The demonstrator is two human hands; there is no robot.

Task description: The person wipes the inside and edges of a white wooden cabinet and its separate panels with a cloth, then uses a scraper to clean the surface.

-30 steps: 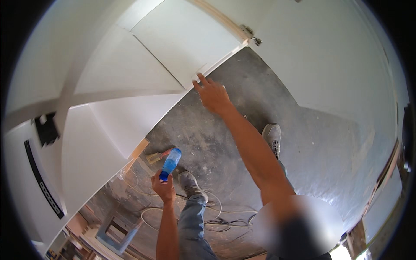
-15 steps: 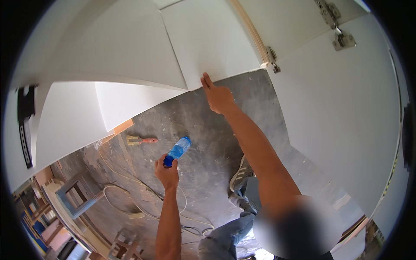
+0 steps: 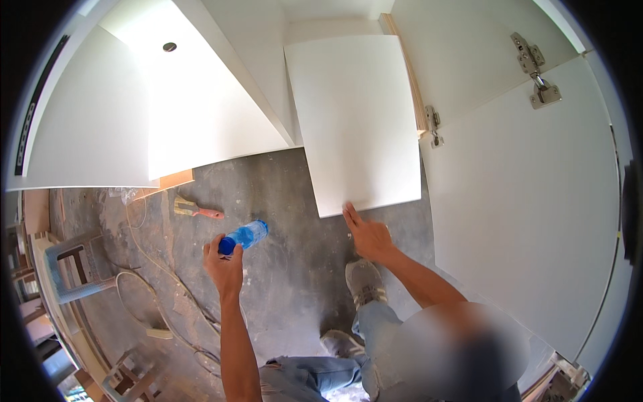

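My left hand (image 3: 224, 266) grips a clear plastic bottle (image 3: 249, 233) with blue liquid-like colour and a dark blue cap, its fingers around the cap end. The bottle is tilted above the floor. At the front edge of a white board (image 3: 362, 127), my right hand (image 3: 367, 233) has two fingers laid on the top face; the thumb is hidden, probably beneath. This board projects out of a white cabinet (image 3: 258, 74), between an upright panel and a wood-edged side.
A white door (image 3: 522, 174) stands open at right on metal hinges (image 3: 539, 74). On the concrete floor lie a red-handled brush (image 3: 201, 209) and a pale hose (image 3: 167, 315). A blue-grey stool (image 3: 77, 264) stands at left. My shoes (image 3: 365, 283) are below the board.
The white board has come out of the cabinet toward me, with my right hand at its front edge. My left hand and the bottle have shifted left in view, and the view has turned.
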